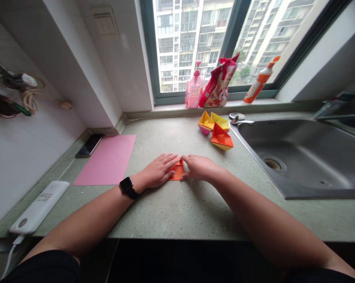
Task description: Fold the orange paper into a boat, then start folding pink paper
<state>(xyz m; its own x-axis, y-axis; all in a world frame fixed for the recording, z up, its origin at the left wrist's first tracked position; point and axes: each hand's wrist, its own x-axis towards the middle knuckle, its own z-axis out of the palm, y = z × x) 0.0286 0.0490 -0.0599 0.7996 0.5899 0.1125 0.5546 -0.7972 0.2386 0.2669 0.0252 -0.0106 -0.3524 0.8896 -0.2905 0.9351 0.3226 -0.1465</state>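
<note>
A small piece of folded orange paper (177, 171) lies flat on the counter, with a crease line across its upper part. My left hand (158, 171), fingers stretched out flat, presses on the paper's left side and covers part of it. On the right, my right hand (199, 168) has its curved index finger at the paper's upper right corner and its thumb at the lower right, gripping that edge. The other fingers of this hand are tucked out of sight. Beyond the hands stand three folded paper boats, the nearest an orange-red boat (221, 137).
A pink paper sheet (109, 161) lies to the left, with a phone (89, 145) touching its far corner. Nearer is a white power strip (40, 206). A steel sink (301, 153) is at the right. Bottles and a red bag (218, 84) line the windowsill.
</note>
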